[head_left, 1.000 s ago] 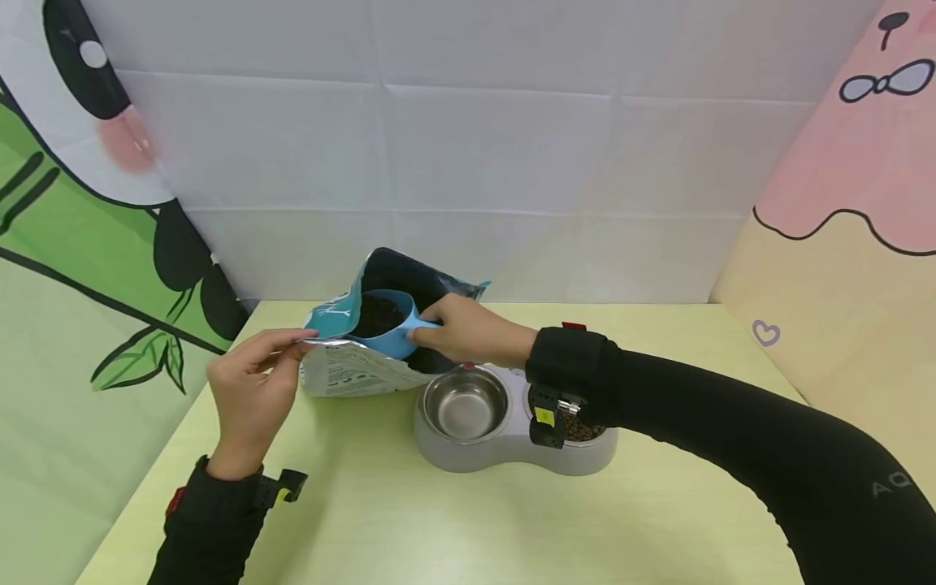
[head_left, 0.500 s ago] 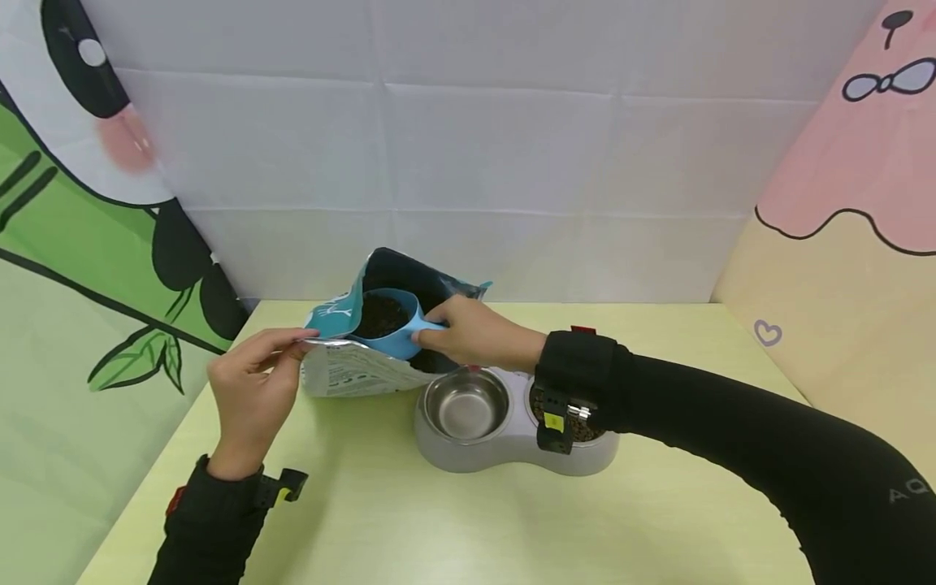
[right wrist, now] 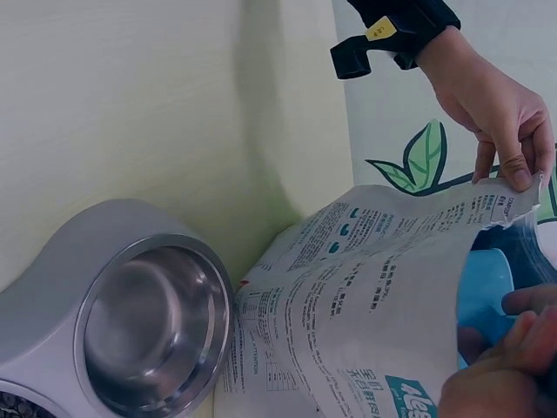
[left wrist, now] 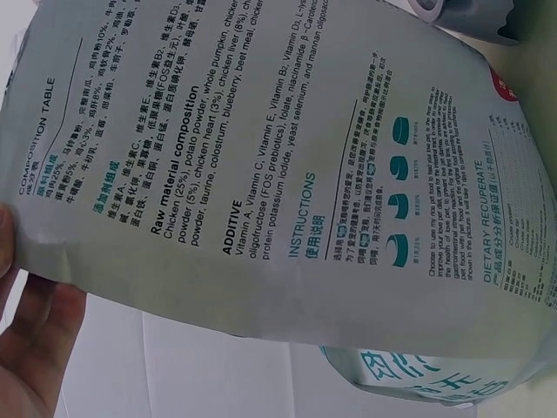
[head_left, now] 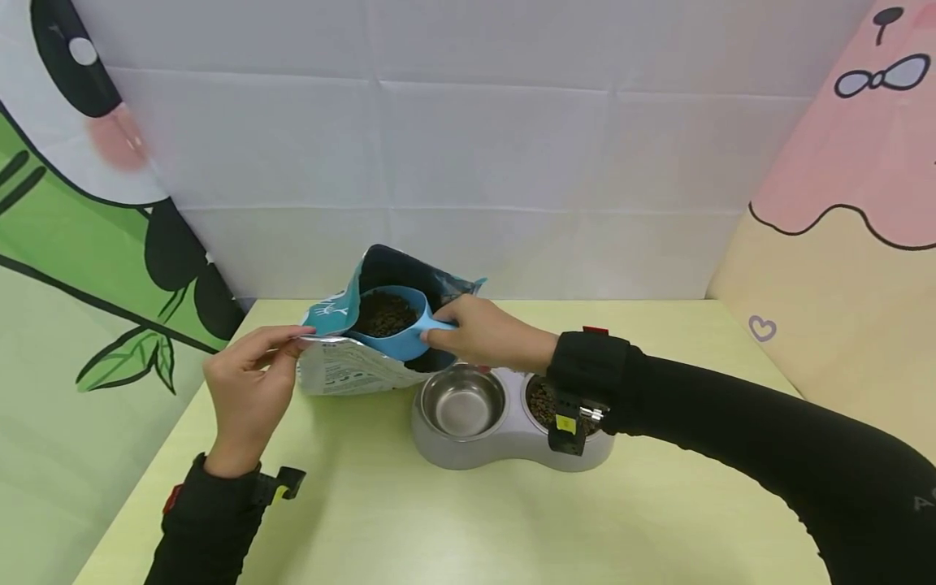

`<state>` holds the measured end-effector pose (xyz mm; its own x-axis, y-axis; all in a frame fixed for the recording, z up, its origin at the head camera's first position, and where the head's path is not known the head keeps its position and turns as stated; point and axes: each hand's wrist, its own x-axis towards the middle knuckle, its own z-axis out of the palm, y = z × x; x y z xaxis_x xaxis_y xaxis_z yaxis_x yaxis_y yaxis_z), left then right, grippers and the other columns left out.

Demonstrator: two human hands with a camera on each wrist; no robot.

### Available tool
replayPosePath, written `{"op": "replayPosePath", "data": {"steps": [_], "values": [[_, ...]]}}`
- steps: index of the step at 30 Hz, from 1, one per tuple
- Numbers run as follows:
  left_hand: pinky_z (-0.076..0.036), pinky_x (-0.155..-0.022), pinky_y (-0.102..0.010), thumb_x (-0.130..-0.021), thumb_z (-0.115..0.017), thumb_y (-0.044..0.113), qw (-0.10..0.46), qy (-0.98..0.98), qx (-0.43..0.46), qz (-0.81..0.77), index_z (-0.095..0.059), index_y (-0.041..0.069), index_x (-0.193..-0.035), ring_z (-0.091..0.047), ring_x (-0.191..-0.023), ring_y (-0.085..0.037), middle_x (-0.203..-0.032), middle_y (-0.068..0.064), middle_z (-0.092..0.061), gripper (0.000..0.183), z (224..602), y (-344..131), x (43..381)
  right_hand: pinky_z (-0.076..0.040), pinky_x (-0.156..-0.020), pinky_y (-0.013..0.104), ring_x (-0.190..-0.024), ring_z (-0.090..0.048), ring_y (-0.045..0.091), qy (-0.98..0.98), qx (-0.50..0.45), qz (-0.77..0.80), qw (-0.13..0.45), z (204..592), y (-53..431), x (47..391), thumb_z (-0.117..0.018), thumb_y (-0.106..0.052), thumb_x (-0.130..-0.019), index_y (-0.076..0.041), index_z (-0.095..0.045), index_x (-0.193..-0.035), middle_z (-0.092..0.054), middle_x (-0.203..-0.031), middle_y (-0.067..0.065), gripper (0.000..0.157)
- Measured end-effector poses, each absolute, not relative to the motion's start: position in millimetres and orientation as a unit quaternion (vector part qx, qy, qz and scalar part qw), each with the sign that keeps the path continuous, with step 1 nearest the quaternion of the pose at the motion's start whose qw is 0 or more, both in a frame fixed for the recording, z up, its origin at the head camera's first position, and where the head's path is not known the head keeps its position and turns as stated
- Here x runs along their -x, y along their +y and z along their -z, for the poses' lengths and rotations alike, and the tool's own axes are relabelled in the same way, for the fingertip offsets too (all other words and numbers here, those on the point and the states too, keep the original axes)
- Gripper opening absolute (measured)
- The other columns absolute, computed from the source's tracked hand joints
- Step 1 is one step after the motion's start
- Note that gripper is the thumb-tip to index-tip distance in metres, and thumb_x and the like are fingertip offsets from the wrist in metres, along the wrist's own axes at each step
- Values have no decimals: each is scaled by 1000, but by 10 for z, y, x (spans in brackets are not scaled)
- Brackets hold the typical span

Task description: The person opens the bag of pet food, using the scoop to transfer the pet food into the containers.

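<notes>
Where bag (head_left: 358, 370) overlaps, scoop (head_left: 411, 344) partly hidden

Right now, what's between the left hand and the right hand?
Between the left hand and right hand are the open bag and, in its mouth, the scoop: see the head view.

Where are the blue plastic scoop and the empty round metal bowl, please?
Blue plastic scoop (head_left: 406, 347), head view: outer wall of its cup.
Empty round metal bowl (right wrist: 150, 326), right wrist view: bare inside surface.
</notes>
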<state>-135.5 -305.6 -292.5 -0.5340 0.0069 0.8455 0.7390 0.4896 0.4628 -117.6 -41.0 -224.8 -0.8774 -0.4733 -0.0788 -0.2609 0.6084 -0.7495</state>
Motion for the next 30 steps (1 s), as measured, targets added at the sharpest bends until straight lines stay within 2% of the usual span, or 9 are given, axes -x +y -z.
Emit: {"op": "replayPosePath", "data": {"steps": [5, 12, 14, 17, 22, 30], "values": [[-44, -69, -10, -71, -64, -15, 417, -754, 247, 444, -68, 1, -86, -58, -77, -2, -82, -14, -66, 23, 2930, -3065, 1373, -32, -44, 25, -42, -30, 17, 888, 203, 392, 132, 2239, -370, 1156, -50, -26, -93, -9, -46, -69, -29, -56, 1, 30], [-45, -69, -10, -74, -63, -11, 422, -749, 247, 447, -68, 1, -86, -59, -73, -11, -81, -15, -65, 18, 2921, -3078, 1372, -30, -43, 26, -41, -28, 17, 890, 196, 394, 120, 2255, -277, 1131, -49, -28, -94, -12, -58, -86, -25, -54, -1, 20], [-44, -68, -10, -74, -63, -11, 424, -749, 245, 446, -68, 1, -85, -59, -72, -11, -81, -15, -65, 17, 2908, -3075, 1361, -31, -43, 26, -41, -27, 17, 888, 201, 396, 117, 2246, -250, 1119, -49, -28, -94, -13, -58, -86, -25, -54, 0, 20], [-44, -68, -10, -73, -62, -13, 425, -750, 242, 445, -68, 1, -85, -59, -72, -6, -80, -15, -65, 19, 2895, -3072, 1353, -31, -43, 26, -41, -26, 17, 887, 198, 401, 113, 2227, -220, 1098, -49, -28, -94, -15, -61, -96, -24, -53, 0, 18], [-44, -66, -9, -72, -60, -16, 427, -747, 242, 448, -67, 0, -84, -57, -73, -2, -79, -15, -65, 21, 2885, -3066, 1349, -32, -41, 27, -40, -27, 17, 887, 205, 400, 104, 2212, -191, 1082, -49, -28, -93, -14, -60, -95, -27, -52, 1, 18], [-45, -68, -10, -73, -62, -14, 424, -744, 247, 454, -68, 1, -84, -58, -73, -7, -80, -15, -65, 20, 2904, -3067, 1371, -28, -40, 26, -40, -25, 17, 877, 210, 421, 102, 2199, -149, 1063, -50, -28, -93, -14, -60, -89, -25, -53, 1, 18]]}}
